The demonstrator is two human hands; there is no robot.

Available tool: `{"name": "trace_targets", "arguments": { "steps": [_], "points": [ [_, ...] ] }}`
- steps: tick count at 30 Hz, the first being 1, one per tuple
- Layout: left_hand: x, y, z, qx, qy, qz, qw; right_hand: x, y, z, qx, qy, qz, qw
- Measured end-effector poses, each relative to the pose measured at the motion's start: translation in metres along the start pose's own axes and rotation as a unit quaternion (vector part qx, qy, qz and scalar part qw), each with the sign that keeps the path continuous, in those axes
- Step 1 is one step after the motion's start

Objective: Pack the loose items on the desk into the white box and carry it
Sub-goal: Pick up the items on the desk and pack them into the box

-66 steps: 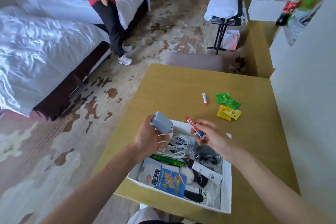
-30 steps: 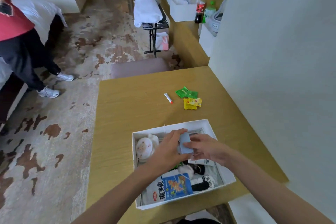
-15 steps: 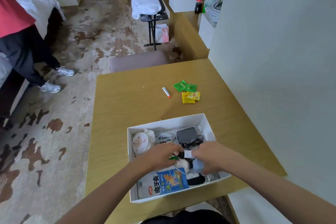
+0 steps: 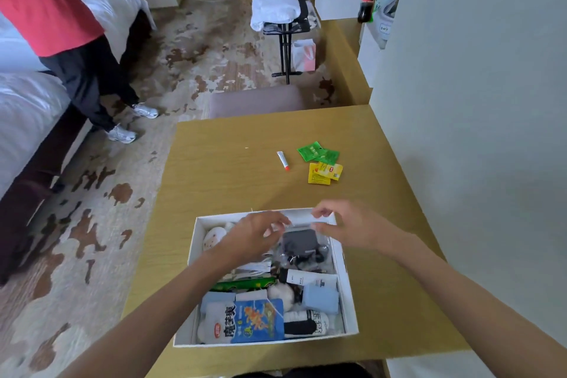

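Observation:
The white box (image 4: 349, 294) sits on the wooden desk (image 4: 221, 181) close to me, full of items: a blue snack packet (image 4: 256, 321), a pale blue block (image 4: 320, 298), a dark pouch (image 4: 299, 239), cables and small bottles. My left hand (image 4: 254, 233) hovers over the box's far left part with fingers apart and nothing in them. Over the box's far right rim, my right hand (image 4: 346, 225) is also open and empty. Farther out on the desk lie a small white tube with a red cap (image 4: 283, 159), green sachets (image 4: 317, 152) and yellow sachets (image 4: 324, 173).
A padded stool (image 4: 256, 100) stands at the desk's far edge. A person in a red top (image 4: 58, 27) stands by the beds (image 4: 24, 107) at left. A folding rack with white cloth (image 4: 276, 6) is beyond. A white wall (image 4: 475, 101) borders the desk on the right.
The pale blue block has been set down in the box's near right part and let go. Both hands have lifted away and moved toward the box's far end, now empty.

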State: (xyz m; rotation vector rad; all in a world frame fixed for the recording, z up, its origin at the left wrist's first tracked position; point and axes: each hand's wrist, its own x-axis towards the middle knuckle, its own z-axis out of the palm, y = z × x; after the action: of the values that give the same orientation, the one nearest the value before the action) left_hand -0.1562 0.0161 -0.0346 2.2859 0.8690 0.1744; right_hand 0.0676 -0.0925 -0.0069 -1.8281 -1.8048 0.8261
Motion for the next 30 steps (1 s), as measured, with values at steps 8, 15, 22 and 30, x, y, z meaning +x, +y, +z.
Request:
{"name": "trace_targets", "arguments": {
  "steps": [8,15,22,30],
  "points": [
    [0.050,0.020,-0.018,-0.033,0.111,-0.028,0.993,0.047,0.027,-0.033,0.176,0.135,0.042,0.974],
    [0.128,0.006,-0.012,-0.029,0.004,-0.103,0.994,0.106,0.087,-0.016,0.116,0.167,0.204,0.958],
    [0.209,-0.021,0.020,0.042,-0.109,-0.124,0.985,0.170,0.155,-0.007,0.113,0.166,0.337,0.920],
    [0.260,-0.047,0.057,0.148,-0.076,-0.088,0.982,0.184,0.184,0.014,0.090,0.154,0.345,0.921]
  ]
}}
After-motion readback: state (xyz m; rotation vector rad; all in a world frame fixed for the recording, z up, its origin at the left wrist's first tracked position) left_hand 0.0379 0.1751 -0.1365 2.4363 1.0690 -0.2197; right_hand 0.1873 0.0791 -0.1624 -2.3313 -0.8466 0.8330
